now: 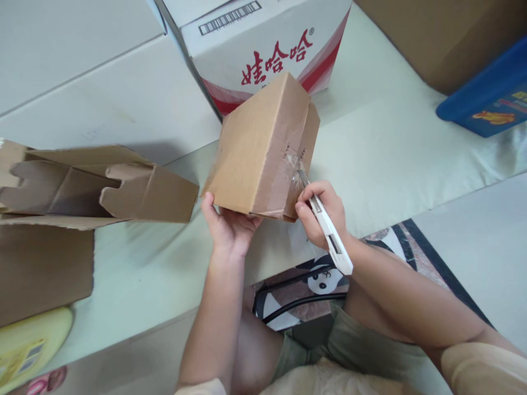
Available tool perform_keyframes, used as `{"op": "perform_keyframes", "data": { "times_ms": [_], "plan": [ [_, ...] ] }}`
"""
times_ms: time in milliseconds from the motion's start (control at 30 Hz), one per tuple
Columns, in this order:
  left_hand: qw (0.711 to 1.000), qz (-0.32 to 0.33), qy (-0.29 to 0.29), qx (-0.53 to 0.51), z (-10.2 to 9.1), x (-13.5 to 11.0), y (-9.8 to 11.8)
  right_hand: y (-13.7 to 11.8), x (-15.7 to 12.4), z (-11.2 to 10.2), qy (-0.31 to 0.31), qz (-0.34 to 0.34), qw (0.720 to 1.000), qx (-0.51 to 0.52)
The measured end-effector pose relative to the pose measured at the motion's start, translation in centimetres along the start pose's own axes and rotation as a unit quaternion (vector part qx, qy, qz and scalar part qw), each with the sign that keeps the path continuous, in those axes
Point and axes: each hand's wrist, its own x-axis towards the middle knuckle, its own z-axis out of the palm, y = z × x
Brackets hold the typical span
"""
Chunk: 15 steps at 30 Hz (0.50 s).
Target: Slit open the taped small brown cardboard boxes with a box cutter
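Right hand (334,211) clenching knife (330,231); left hand (231,230) cupping box (249,151)

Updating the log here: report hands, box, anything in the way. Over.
Left hand holding brown box, tilted. Right hand gripping white utility knife, blade at the box's clear tape. White-and-red carton behind the box.

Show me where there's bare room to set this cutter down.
Widest: the pale green surface right of the small carton, reaching toward the blue container. Smaller: the patch between the open carton and the left hand. Crowded: behind the small carton, where the red-lettered white box stands, and far left, with the open carton and yellow container.
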Motion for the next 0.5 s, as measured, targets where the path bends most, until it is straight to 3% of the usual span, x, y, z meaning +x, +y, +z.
{"op": "perform_keyframes", "data": {
  "times_ms": [500],
  "plan": [
    [1.0, 0.002, -0.004, 0.006, -0.04, 0.07, -0.01, -0.11, 0.06, 0.01, 0.003, -0.013, 1.0, -0.001]
  ]
}}
